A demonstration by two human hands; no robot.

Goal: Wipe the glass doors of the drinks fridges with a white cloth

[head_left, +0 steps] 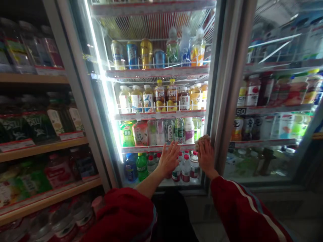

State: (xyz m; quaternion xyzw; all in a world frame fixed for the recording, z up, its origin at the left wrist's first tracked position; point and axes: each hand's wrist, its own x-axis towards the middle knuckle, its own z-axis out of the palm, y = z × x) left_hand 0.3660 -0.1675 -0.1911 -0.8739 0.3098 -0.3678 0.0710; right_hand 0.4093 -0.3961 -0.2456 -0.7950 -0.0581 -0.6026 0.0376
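Bottles line a lit drinks cooler as a person's right hand closes over a crumpled cloth beside the door frame, the left hand spread, empty.

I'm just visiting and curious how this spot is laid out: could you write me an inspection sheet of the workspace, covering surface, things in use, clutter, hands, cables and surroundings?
Surface: front of a lit drinks cooler.
Things in use: a bunched, pale cloth at the cooler's right edge.
Clutter: bottles and cans line the cooler shelves.
Hands: right hand on the cloth; left hand open, before the lower shelves; glass contact unclear.
Cables: nothing seen.
Surroundings: wooden shelves of drinks left, second cooler right.
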